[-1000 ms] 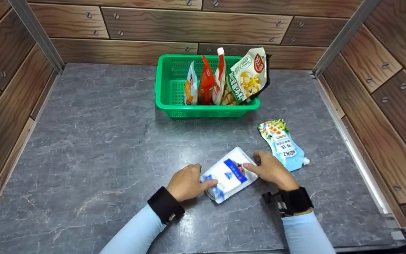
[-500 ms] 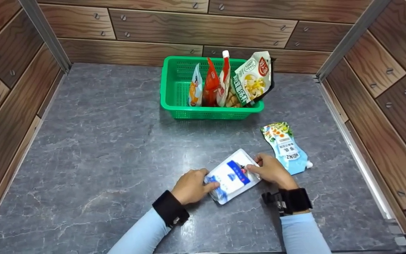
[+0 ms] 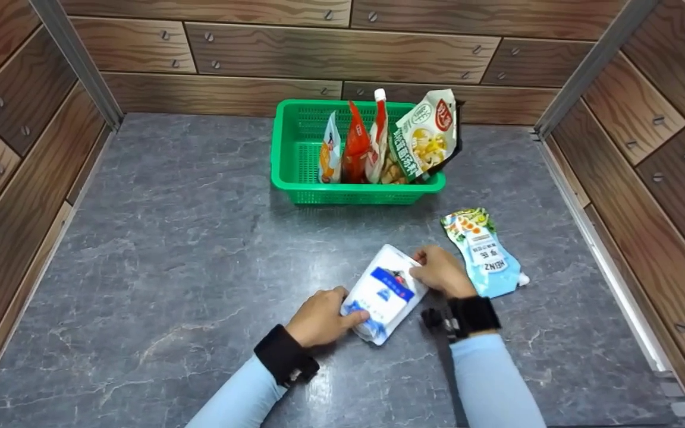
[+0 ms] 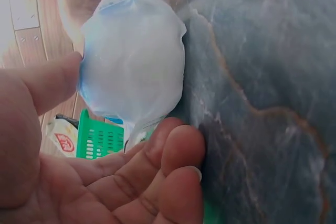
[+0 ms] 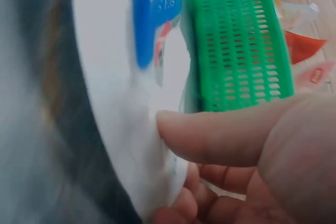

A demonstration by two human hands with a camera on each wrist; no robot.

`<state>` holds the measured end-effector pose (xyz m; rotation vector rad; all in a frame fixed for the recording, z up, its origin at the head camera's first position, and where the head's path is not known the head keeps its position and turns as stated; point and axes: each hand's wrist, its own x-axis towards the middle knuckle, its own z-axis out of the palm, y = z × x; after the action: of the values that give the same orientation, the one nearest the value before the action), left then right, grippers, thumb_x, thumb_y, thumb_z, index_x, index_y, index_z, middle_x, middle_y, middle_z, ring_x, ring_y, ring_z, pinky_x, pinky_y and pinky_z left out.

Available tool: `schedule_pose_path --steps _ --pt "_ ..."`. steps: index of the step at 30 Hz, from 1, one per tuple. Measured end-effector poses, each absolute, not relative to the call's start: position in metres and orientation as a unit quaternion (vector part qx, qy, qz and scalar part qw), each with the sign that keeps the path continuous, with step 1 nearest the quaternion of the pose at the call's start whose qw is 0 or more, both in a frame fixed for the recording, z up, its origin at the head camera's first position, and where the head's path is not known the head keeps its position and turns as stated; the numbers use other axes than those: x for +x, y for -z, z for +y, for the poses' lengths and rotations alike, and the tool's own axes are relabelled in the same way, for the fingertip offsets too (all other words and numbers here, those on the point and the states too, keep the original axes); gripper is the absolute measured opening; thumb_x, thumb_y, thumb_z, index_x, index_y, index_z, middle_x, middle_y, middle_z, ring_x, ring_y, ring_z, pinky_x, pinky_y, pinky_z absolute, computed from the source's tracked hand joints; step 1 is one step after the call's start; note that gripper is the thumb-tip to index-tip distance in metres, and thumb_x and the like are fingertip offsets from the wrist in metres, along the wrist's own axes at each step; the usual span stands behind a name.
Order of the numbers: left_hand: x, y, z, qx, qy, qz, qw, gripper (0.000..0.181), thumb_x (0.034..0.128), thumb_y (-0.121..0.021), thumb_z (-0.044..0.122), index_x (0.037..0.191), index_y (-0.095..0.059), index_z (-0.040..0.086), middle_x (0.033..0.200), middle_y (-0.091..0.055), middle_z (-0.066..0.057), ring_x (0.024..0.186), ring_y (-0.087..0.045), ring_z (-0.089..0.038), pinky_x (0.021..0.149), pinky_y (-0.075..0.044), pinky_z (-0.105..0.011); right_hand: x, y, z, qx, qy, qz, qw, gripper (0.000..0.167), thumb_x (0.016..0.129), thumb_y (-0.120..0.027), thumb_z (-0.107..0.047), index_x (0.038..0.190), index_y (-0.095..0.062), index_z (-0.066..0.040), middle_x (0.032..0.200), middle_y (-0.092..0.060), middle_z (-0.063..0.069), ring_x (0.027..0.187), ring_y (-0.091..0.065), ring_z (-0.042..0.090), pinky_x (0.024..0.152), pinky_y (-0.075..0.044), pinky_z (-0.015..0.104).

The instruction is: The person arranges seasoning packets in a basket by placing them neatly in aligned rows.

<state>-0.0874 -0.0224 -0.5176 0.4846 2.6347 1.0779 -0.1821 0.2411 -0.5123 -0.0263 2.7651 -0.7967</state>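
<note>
A white and blue bag of salt (image 3: pixel 383 300) lies on the grey marbled tabletop in the head view, set at a slant. My left hand (image 3: pixel 319 318) holds its lower left side, thumb on the printed face. In the left wrist view the bag's bulging end (image 4: pixel 134 59) sits between the thumb and curled fingers. With thumb and fingers, my right hand (image 3: pixel 440 270) pinches the bag's upper right edge. The right wrist view shows that thumb (image 5: pixel 210 135) pressing the white film, with fingers behind it. To the right lies a light blue Heinz pouch (image 3: pixel 488 258) with a white cap.
Behind the bag stands a green basket (image 3: pixel 354 195). Inside are an orange-and-white packet (image 3: pixel 330 151), a red packet (image 3: pixel 355 148), a white-capped red-and-white pouch (image 3: pixel 377 139) and a green-and-white packet (image 3: pixel 429 137) leaning over the right rim. Wood-patterned walls (image 3: pixel 342 50) enclose the table.
The right hand has moved left and slightly away, turning the salt bag counterclockwise and more lengthwise. The left hand keeps its hold nearly in place. The head view has shifted a little.
</note>
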Motion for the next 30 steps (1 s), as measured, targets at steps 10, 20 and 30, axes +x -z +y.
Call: schedule_pose_path --steps 10,20,30 --pt "-0.089 0.518 -0.027 0.152 -0.396 0.893 0.150 0.068 0.0861 -0.063 0.056 0.121 -0.055 -0.001 0.100 -0.065 -0.009 0.085 -0.060 -0.018 0.076 -0.049 -0.038 -0.210 0.516 0.198 -0.058 0.306 0.945 0.096 0.021 0.076 -0.066 -0.003 0.098 -0.067 -0.006 0.085 -0.060 0.006 0.078 -0.054 0.022 0.070 -0.044 0.034" --pt "-0.088 0.522 -0.039 0.136 -0.416 0.890 0.130 0.055 0.0856 -0.067 0.051 0.108 -0.059 0.002 0.066 -0.053 0.003 0.054 -0.048 -0.011 0.050 -0.040 -0.029 -0.215 0.520 0.166 -0.088 0.328 0.937 0.084 0.017 0.080 -0.068 -0.007 0.097 -0.068 -0.010 0.087 -0.062 0.004 0.081 -0.055 0.021 0.074 -0.044 0.035" --pt "-0.087 0.525 -0.038 0.127 -0.427 0.887 0.125 0.060 0.0889 -0.061 0.053 0.117 -0.057 0.001 0.067 -0.053 0.003 0.056 -0.048 -0.011 0.052 -0.040 -0.029 -0.189 0.502 0.187 -0.026 0.375 0.925 0.063 0.031 0.090 -0.066 -0.024 0.110 -0.062 -0.001 0.101 -0.061 0.013 0.093 -0.057 0.027 0.083 -0.046 0.041"
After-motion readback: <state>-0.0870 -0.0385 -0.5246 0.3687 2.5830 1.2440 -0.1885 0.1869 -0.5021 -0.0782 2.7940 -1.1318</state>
